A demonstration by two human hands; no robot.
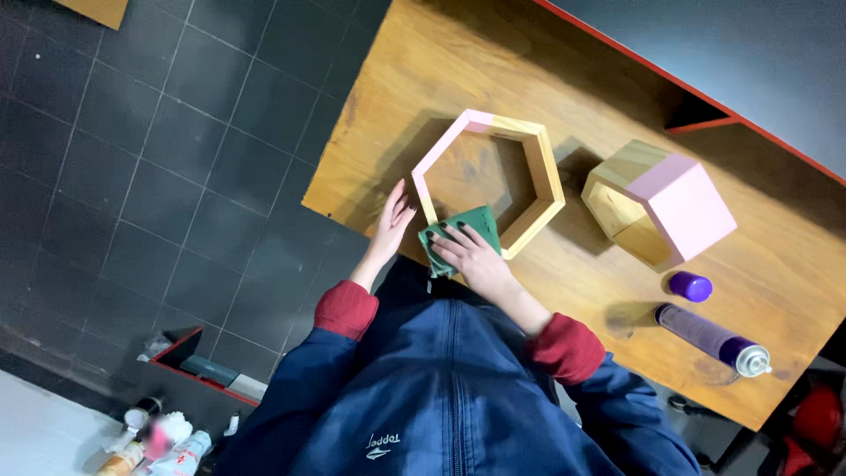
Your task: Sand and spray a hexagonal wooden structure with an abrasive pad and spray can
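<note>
Green cloth (458,236) sits flat under right hand (471,256), fingers spread, pressing it on hexagon frame (490,181) edge. Left hand (390,220), fingers together, braces frame's outer side so it stays put on desk (608,291).

The green cloth (458,236) is partly covered by the right hand (471,256), and cloth and hand together hide the near edge of the open hexagon frame (489,181). The wooden table (564,79) runs out of the picture at the far side and at the right. The person's blue jacket (449,397) is cut off by the near edge — arms and torso only. At the near left, a cluster of bottles (163,445) is blurred and partly cut off — their kind cannot be told.
</note>
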